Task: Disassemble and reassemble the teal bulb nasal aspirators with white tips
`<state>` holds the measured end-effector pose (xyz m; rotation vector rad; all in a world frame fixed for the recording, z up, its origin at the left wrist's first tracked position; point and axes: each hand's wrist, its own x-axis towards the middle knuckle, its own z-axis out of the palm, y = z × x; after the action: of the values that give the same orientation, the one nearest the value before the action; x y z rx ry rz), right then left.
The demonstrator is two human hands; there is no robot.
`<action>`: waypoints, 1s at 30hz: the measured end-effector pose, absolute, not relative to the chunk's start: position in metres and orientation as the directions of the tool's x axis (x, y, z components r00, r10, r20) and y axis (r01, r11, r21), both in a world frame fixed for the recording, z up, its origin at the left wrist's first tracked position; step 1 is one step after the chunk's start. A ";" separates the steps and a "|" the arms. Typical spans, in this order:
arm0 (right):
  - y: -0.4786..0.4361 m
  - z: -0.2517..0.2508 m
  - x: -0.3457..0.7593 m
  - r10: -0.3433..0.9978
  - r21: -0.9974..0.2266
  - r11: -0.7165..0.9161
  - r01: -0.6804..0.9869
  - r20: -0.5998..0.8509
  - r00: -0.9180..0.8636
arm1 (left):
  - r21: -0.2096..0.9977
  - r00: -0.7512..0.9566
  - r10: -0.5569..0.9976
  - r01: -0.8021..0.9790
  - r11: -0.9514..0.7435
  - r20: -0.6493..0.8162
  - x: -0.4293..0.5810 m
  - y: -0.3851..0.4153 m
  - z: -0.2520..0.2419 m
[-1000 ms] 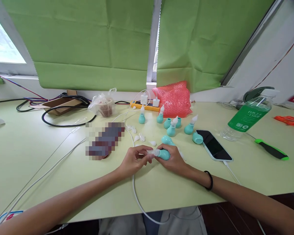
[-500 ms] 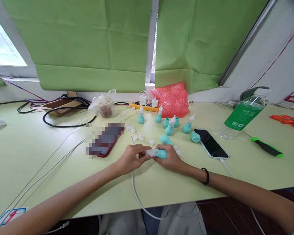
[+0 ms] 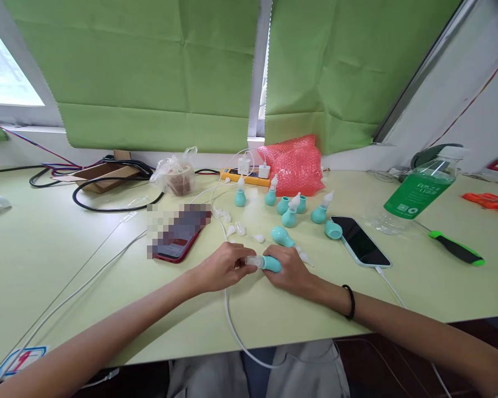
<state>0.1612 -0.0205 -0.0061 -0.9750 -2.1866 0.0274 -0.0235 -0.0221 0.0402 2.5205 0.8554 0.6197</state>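
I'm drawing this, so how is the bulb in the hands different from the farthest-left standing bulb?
The held bulb points sideways; the standing bulb is upright. The held bulb is in the right hand; the standing bulb rests on the table. The held bulb has a see-through piece at its end, but the standing bulb has a whitish, pointed tip. Both are turquoise.

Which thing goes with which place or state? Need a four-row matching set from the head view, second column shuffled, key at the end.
1. left hand
2. right hand
3. pink bubble wrap
4. screwdriver

A. beside the yellow power strip
B. lying right of the white-edged phone
C. closed on a teal bulb
D. pinching a clear tip

Pairs: 1-D, 2-C, 3-A, 4-B
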 end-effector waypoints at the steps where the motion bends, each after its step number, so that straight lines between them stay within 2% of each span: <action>1: -0.021 -0.006 0.162 0.642 -0.291 0.719 0.631 0.624 -0.445 | 0.528 0.701 0.658 0.462 -0.713 0.275 -0.023 -0.023 0.039; 4: -0.022 -0.004 0.162 0.617 -0.321 0.751 0.577 0.651 -0.441 | 0.568 0.689 0.668 0.441 -0.695 0.282 -0.022 -0.026 0.039; 7: -0.024 -0.002 0.162 0.648 -0.416 0.751 0.513 0.614 -0.451 | 0.544 0.704 0.621 0.389 -0.743 0.344 -0.021 -0.030 0.041; 11: -0.026 0.005 0.161 0.750 -0.587 0.658 0.472 0.453 -0.482 | 0.520 0.712 0.567 0.326 -0.789 0.414 -0.020 -0.032 0.044; 15: -0.027 0.013 0.160 0.822 -0.764 0.494 0.415 0.257 -0.508 | 0.538 0.706 0.557 0.291 -0.791 0.438 -0.021 -0.030 0.043; 19: -0.026 0.017 0.161 0.818 -0.844 0.386 0.373 0.126 -0.562 | 0.549 0.706 0.566 0.296 -0.782 0.425 -0.021 -0.027 0.041; 22: -0.026 0.018 0.161 0.844 -0.847 0.384 0.368 0.159 -0.513 | 0.516 0.695 0.559 0.308 -0.800 0.452 -0.021 -0.023 0.042; 25: -0.028 0.019 0.158 0.893 -0.856 0.385 0.346 0.251 -0.373 | 0.446 0.628 0.554 0.341 -0.827 0.547 -0.027 -0.014 0.046; 28: -0.030 0.019 0.157 0.940 -0.902 0.310 0.299 0.244 -0.239 | 0.367 0.505 0.592 0.479 -0.798 0.628 -0.036 -0.001 0.046; 30: -0.029 0.019 0.157 0.960 -0.932 0.260 0.252 0.221 -0.172 | 0.310 0.456 0.632 0.598 -0.739 0.627 -0.041 0.006 0.043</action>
<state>0.1568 -0.0292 0.0186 -1.1448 -1.6221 0.9787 -0.0411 0.0060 0.0431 2.6423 1.1161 1.1672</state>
